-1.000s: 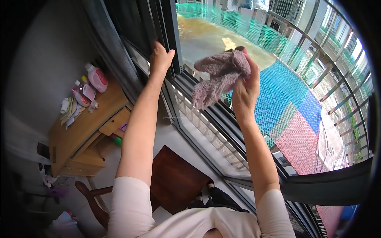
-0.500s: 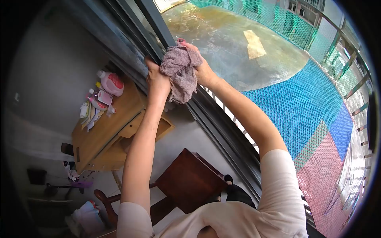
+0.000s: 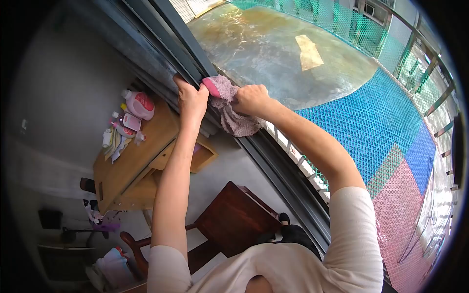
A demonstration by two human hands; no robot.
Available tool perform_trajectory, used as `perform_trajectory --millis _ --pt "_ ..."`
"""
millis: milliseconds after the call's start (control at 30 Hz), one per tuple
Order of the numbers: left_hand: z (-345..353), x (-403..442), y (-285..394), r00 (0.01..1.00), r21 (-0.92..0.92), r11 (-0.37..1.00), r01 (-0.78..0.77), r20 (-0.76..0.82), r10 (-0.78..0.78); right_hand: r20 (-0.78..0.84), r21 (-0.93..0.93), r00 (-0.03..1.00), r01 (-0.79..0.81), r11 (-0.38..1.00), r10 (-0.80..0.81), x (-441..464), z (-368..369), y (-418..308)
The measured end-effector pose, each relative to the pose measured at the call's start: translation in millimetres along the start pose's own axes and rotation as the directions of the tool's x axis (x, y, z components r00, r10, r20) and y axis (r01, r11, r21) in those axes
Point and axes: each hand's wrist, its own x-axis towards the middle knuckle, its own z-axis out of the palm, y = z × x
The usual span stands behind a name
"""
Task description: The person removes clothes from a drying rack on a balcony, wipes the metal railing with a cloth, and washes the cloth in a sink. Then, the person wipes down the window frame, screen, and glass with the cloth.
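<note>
My right hand [image 3: 253,100] is closed in a fist around a mauve terry cloth [image 3: 239,123]. The lower part of the cloth hangs below the fist, over the window track. Its upper end, with a bright pink patch, lies against the dark metal window frame [image 3: 188,41]. My left hand [image 3: 191,101] grips this frame at its lower end, beside the pink patch. Some of the left fingers are hidden at the frame, and I cannot tell whether they also touch the cloth.
Below me stands a dark red wooden chair [image 3: 237,215]. To the left, a wooden desk [image 3: 137,163] bears pink bottles [image 3: 140,105]. Outside the window track [image 3: 278,168] are a cloudy sheet [image 3: 273,58], blue mesh matting [image 3: 347,127] and a railing [image 3: 430,58].
My right hand has turned over into a fist and moved slightly right and down, pulling the bunched cloth with it. The left hand stays near the frame, now away from most of the cloth.
</note>
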Motion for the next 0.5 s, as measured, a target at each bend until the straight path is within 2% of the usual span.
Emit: perform_trajectory --millis 100,133,233,367,500 --pt "0.1 2.8 -2.4 0.999 -0.033 0.999 0.022 0.04 -0.02 -0.111 0.05 0.989 -0.093 0.994 0.098 16.6 11.2 -7.8" --pt "0.6 1.9 -1.8 0.999 -0.053 0.998 0.016 0.043 -0.014 -0.066 0.033 0.995 -0.068 0.997 0.07 14.3 4.7 -9.1" --pt "-0.9 -2.9 2.9 0.998 -0.072 0.996 0.043 0.052 -0.039 -0.206 0.025 0.976 -0.061 0.998 0.064 31.8 22.5 -10.1" --pt "1.7 -1.1 1.2 1.0 -0.031 1.0 -0.004 0.003 0.004 -0.228 0.158 0.955 -0.155 0.975 0.189 62.1 36.6 -17.9" --pt "0.6 -2.8 6.8 0.999 -0.073 0.997 0.036 0.024 -0.034 -0.27 0.133 0.916 -0.269 0.954 0.296 81.0 44.6 -31.2"
